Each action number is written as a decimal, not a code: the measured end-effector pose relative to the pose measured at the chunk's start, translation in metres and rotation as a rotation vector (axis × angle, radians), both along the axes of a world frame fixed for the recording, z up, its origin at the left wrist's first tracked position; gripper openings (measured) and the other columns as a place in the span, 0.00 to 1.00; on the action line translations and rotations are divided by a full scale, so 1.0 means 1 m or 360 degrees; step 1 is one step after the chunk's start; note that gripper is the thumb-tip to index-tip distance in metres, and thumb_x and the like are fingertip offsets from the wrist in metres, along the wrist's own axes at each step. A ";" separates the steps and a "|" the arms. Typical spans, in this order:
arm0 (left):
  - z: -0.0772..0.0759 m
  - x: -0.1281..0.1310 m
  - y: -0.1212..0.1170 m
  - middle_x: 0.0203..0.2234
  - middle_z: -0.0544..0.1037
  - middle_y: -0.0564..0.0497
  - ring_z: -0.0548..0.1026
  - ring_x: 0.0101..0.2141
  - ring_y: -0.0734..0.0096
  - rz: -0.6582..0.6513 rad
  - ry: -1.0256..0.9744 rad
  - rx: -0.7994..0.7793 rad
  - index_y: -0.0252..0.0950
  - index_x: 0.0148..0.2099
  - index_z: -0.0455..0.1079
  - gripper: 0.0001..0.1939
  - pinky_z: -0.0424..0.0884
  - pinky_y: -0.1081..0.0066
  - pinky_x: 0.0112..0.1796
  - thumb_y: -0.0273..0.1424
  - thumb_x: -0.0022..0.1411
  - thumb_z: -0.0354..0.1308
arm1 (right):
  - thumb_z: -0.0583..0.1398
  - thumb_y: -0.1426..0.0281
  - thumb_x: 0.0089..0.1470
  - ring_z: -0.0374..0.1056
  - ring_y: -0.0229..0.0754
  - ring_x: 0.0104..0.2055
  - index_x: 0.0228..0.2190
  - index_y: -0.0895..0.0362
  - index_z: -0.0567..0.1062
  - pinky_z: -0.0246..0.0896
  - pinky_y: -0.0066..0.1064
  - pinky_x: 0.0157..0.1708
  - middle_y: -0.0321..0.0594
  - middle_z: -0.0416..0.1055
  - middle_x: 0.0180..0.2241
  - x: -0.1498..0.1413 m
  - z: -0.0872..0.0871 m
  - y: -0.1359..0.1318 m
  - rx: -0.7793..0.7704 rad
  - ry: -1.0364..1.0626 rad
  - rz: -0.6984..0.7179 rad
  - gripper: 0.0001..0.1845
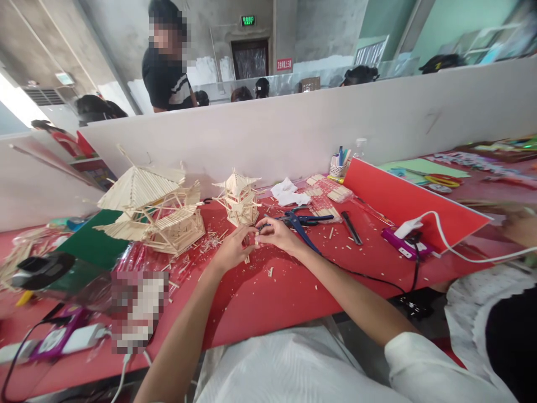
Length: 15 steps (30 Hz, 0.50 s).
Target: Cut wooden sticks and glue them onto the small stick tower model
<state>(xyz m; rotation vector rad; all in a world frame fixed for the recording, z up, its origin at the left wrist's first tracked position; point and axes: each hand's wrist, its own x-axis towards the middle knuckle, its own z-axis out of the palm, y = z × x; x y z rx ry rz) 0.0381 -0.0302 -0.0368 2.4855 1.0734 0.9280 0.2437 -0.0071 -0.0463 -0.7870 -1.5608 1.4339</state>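
On the left of the red surface [268, 308], a large stick model [138, 190] bristles with projecting ends, which a careless forearm could catch and snap. Next, a smaller stick model [239, 204] stands just beyond the person's left hand [235, 246]; a knuckle pushed forward might tip it. The left hand's curled fingertips meet those of the right hand [279, 235], both pinching a small pale wooden piece [257, 239] between them, its shape too small to tell; uneven pressure could crack it or flick it among the scraps. Further right, the blue-handled tool [304, 232] lies by the right wrist, while a black cable [369, 275] passes beyond the forearm, where a sweep could snag it.
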 end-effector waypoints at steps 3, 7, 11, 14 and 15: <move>0.001 0.000 -0.001 0.45 0.74 0.47 0.75 0.41 0.66 -0.0014 0.0000 -0.0019 0.40 0.53 0.70 0.15 0.70 0.67 0.48 0.29 0.64 0.61 | 0.71 0.64 0.43 0.72 0.38 0.27 0.40 0.55 0.71 0.65 0.30 0.32 0.32 0.76 0.26 0.000 -0.001 0.000 -0.0002 -0.0027 0.0005 0.23; -0.001 0.002 0.001 0.45 0.75 0.47 0.76 0.39 0.67 -0.0006 -0.0091 -0.0141 0.40 0.55 0.69 0.18 0.71 0.66 0.47 0.30 0.63 0.62 | 0.71 0.64 0.42 0.71 0.38 0.26 0.40 0.55 0.71 0.64 0.29 0.32 0.32 0.76 0.26 0.000 0.000 0.000 0.0009 -0.0011 -0.0040 0.23; 0.000 0.004 0.003 0.43 0.77 0.47 0.78 0.37 0.69 -0.0010 -0.0482 -0.0532 0.38 0.60 0.62 0.26 0.74 0.67 0.43 0.35 0.62 0.63 | 0.71 0.64 0.42 0.71 0.37 0.27 0.39 0.55 0.71 0.64 0.29 0.32 0.32 0.75 0.26 -0.001 0.001 0.002 -0.0001 0.0031 -0.0150 0.23; 0.001 0.003 0.003 0.40 0.78 0.47 0.79 0.36 0.67 -0.0030 -0.0812 -0.0820 0.36 0.59 0.61 0.26 0.76 0.64 0.41 0.38 0.63 0.62 | 0.71 0.63 0.42 0.70 0.37 0.27 0.38 0.55 0.71 0.64 0.29 0.31 0.32 0.75 0.26 -0.001 0.002 0.004 -0.0006 0.0022 -0.0205 0.23; 0.002 0.003 0.002 0.39 0.78 0.47 0.80 0.35 0.67 -0.0030 -0.0885 -0.0890 0.36 0.58 0.61 0.26 0.77 0.64 0.41 0.38 0.62 0.63 | 0.71 0.64 0.41 0.70 0.38 0.27 0.38 0.55 0.71 0.64 0.29 0.31 0.32 0.75 0.26 -0.001 0.002 0.004 -0.0004 0.0012 -0.0217 0.22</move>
